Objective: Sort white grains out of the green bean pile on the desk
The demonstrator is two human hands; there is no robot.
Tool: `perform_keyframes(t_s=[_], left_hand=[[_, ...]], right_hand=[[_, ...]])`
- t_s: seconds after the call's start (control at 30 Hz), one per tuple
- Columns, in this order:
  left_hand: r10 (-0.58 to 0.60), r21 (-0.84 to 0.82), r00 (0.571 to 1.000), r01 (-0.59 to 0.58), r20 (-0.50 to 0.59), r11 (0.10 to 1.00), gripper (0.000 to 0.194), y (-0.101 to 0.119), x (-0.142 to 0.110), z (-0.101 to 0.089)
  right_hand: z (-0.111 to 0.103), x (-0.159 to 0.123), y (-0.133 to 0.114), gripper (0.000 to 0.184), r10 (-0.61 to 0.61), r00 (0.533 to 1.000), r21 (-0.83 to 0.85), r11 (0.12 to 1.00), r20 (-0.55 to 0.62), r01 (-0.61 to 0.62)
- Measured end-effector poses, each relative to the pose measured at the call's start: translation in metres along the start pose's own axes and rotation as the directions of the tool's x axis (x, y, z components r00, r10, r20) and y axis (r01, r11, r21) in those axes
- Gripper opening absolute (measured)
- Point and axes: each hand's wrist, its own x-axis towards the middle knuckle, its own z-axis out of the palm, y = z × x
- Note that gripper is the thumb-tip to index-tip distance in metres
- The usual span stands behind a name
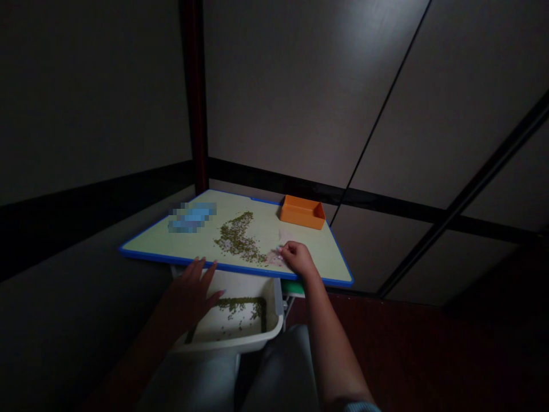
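A heap of small green grains (235, 237), mixed with some pale bits, is spread over the middle of the pale tabletop (266, 214) with its blue rim. My right hand (297, 258) rests at the right end of the heap, thumb and fingers pinched together; what they hold, if anything, is too small to make out. Beside these fingertips lies a patch of whitish-pink bits (275, 257). My left hand (195, 293) has its fingers spread, with the tips at the table's front rim, over the left part of a white bin (231, 343). More green grains lie in that bin.
An orange open box (300, 213) stands at the tabletop's back right. On the left part lies a blurred-out blue item (193, 217). Wall panels (278, 103) rise close behind and to the left. The bin sits below the front rim, above my legs (278, 372).
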Motion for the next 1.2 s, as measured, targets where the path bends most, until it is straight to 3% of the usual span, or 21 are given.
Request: perform_keyframes(t_s=[0.53, 0.83, 1.2], left_hand=[[-0.063, -0.054, 0.997, 0.065, 0.039, 0.996, 0.061, 0.0018, 0.0013, -0.0022], [-0.037, -0.008, 0.999, 0.037, 0.021, 0.999, 0.062, 0.0014, 0.001, 0.0001], [-0.047, -0.063, 0.999, 0.049, 0.024, 0.997, 0.064, 0.0016, 0.0015, -0.0025]], right_hand=[[-0.0001, -0.0006, -0.0025, 0.029, -0.003, 1.0, 0.051, 0.999, 0.006, 0.003], [0.0, 0.0, -0.0034, 0.027, 0.001, 1.0, 0.068, 0.998, 0.014, -0.002], [0.0012, -0.0002, -0.0012, 0.029, -0.004, 1.0, 0.083, 0.997, -0.001, 0.004]])
